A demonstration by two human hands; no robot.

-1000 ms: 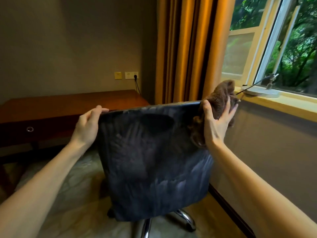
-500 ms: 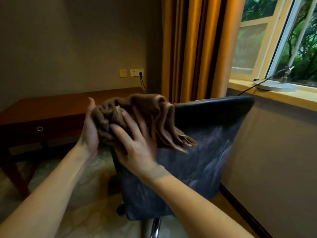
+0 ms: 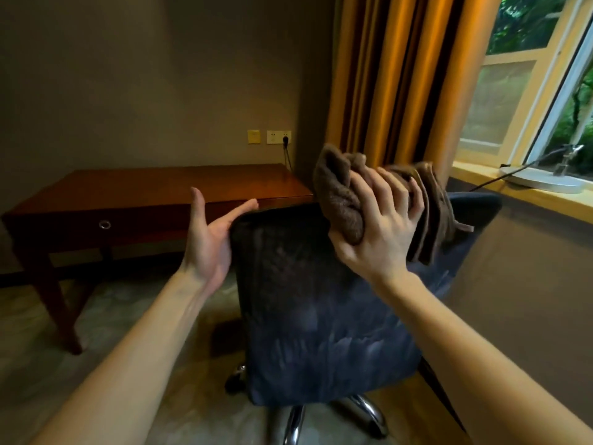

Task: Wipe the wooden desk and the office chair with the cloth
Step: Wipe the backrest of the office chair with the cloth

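The right hand (image 3: 382, 226) is clamped on the bunched brown terry cloth (image 3: 340, 200) atop the office chair (image 3: 321, 316) backrest (dark fabric, upright, rear face toward the camera). The left hand (image 3: 208, 242), fingers straight, touches its upper left corner. Behind stands the polished wooden desk (image 3: 179, 187), long axis left to right.

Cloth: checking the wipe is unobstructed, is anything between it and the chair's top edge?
Nothing visible: the right hand holds the cloth at the top edge of the chair; the left hand is at its left corner.
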